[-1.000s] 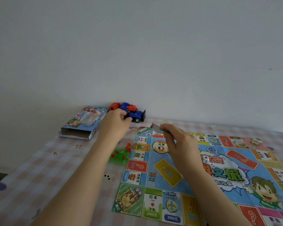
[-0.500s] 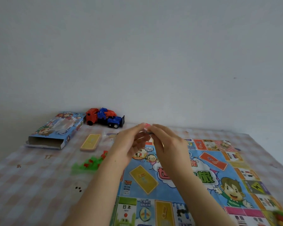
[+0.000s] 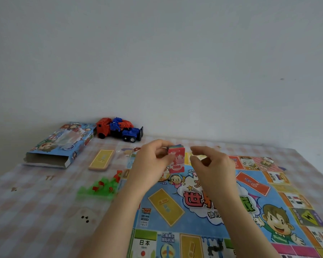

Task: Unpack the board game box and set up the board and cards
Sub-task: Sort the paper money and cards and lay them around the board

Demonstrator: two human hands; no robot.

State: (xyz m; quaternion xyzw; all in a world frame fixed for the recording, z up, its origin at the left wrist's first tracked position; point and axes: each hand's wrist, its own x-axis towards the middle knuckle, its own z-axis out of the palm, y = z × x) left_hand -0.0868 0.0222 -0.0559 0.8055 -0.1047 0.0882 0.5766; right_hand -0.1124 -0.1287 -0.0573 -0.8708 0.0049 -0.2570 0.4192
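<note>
Left hand (image 3: pixel 153 164) pinches the card stack (image 3: pixel 176 162) upright over the board (image 3: pixel 164 205) | right hand (image 3: pixel 213 164) loosely curled just beside it, seemingly empty | risk: one-handed pinch slips, cards fan out and scatter across the board

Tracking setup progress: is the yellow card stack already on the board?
No, the yellow card stack lies on the cloth left of the board, near the box.
</note>
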